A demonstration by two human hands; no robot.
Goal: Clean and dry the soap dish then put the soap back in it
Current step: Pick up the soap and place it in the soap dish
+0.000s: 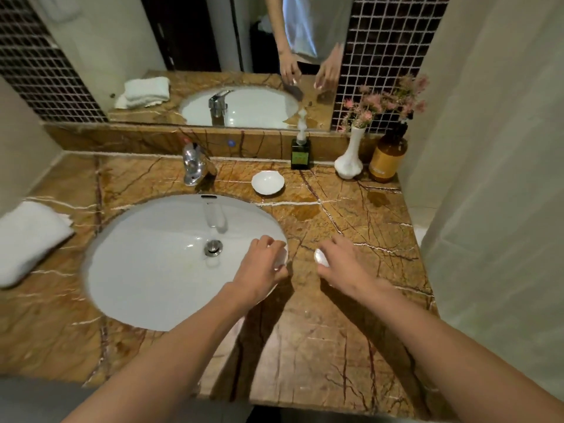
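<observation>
The white soap dish (pixel 268 183) sits with nothing in it on the brown marble counter (pixel 341 325), behind the basin and right of the tap. My right hand (pixel 341 265) hovers low over the counter just right of the basin, fingers closed around a small white bar of soap (pixel 321 257). My left hand (pixel 262 265) is curled over the right rim of the white basin (pixel 152 270). A white patch shows at its fingertips; I cannot tell whether it is something held or the basin's edge.
A chrome tap (pixel 193 166) stands behind the basin. A folded white towel (pixel 27 239) lies at the left edge. A dark pump bottle (pixel 300 152), a white vase with pink flowers (pixel 349 160) and an amber bottle (pixel 387 158) line the back right. Wet patches mark the counter.
</observation>
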